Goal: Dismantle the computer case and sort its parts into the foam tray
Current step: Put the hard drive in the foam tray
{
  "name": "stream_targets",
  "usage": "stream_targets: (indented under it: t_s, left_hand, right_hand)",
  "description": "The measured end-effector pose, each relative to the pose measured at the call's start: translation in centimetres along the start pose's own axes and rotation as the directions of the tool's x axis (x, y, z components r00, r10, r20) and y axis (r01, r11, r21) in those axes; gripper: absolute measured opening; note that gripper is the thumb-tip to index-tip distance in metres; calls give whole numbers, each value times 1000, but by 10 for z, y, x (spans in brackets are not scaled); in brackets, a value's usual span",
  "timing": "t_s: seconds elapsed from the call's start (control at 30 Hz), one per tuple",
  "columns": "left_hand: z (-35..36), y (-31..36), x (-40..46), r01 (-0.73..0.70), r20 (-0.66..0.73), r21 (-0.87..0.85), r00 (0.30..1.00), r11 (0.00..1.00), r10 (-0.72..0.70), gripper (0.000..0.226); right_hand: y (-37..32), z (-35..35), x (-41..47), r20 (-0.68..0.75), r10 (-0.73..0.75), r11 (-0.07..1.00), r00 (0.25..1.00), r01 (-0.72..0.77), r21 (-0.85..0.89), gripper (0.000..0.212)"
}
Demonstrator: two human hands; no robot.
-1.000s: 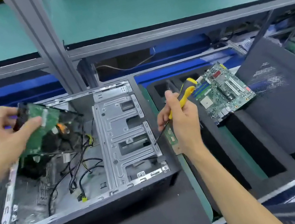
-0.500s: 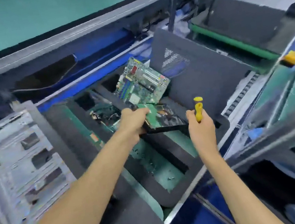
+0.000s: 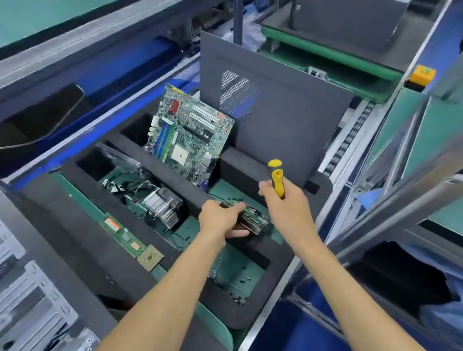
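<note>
The foam tray point(image 3: 265, 302) already held a motherboard point(image 3: 190, 134) tilted against a dark side panel point(image 3: 283, 123), a heatsink with cables point(image 3: 161, 207) in the middle slot, and a memory stick point(image 3: 122, 236) and a processor chip point(image 3: 149, 257) along its left strip — the stripped computer case point(image 3: 4, 277) lay at far left. The left hand point(image 3: 221, 219) reached into the tray's right slot, fingers curled over a green-boarded drive point(image 3: 254, 217) lying there. Just beside it, the right hand point(image 3: 287, 207) was clenched around a yellow screwdriver point(image 3: 277, 178), handle end pointing up.

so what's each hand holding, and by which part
Left hand grips the green-boarded hard drive by its near end; right hand holds the yellow-handled screwdriver by its handle.
</note>
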State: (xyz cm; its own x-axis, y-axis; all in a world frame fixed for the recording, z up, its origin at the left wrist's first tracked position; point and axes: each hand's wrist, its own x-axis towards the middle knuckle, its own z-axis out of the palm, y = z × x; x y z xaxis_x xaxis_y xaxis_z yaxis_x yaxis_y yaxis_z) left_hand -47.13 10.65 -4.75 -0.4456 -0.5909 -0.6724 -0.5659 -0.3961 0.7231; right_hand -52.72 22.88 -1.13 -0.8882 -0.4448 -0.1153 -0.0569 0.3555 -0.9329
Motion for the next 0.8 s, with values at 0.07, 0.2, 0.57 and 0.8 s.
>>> stream_targets:
  t_s: [0.07, 0.2, 0.57, 0.8]
  left_hand:
    - [-1, -2, -2, 1, 12, -4, 1000, 1000, -1, 59]
    - [-29, 2, -17, -85, -31, -4, 996, 996, 85, 42]
    - [-267, 20, -150, -508, -514, -25, 745, 861, 425, 16]
    - [-434, -144, -226, 163, -921, 369, 196, 915, 337, 38]
  right_hand:
    - [-2, 4, -2, 10, -16, 1000, 1000, 16, -17, 33]
    - [-21, 19, -6, 58, -35, 999, 998, 33, 31, 35]
    - [-145, 180, -82, 475, -333, 889, 815, 439, -129, 44]
    - [-150, 253, -154, 637, -52, 580, 769, 543, -608, 67]
